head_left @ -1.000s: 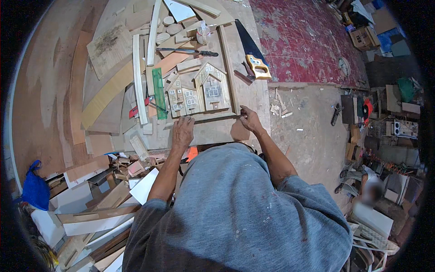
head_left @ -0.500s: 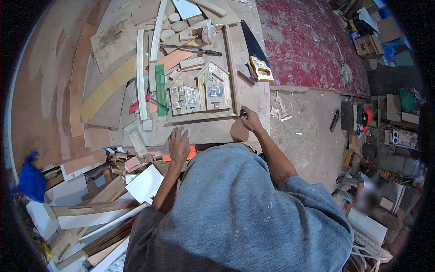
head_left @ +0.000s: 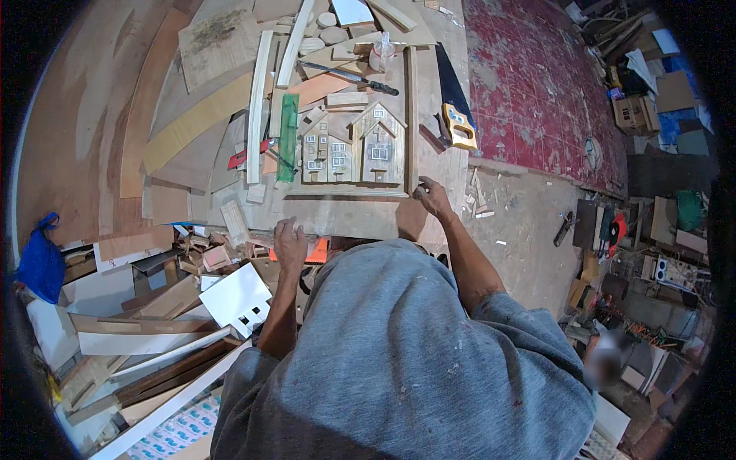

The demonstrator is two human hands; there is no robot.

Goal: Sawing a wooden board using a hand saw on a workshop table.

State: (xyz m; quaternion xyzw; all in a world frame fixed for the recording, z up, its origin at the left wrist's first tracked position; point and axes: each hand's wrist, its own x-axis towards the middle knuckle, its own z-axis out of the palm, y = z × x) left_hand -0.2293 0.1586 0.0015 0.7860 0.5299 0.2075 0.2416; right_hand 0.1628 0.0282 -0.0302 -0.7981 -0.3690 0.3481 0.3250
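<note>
Pale, straight-sided wooden frame [head_left: 412, 115] lies just left of the right hand [head_left: 434, 199], fingers curled, pinch unclear; left hand [head_left: 290, 244] slightly spread; I judge one-sided pushing could skew the frame.

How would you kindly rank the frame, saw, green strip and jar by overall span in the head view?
Largest to smallest, as they look:
1. frame
2. saw
3. green strip
4. jar
</note>
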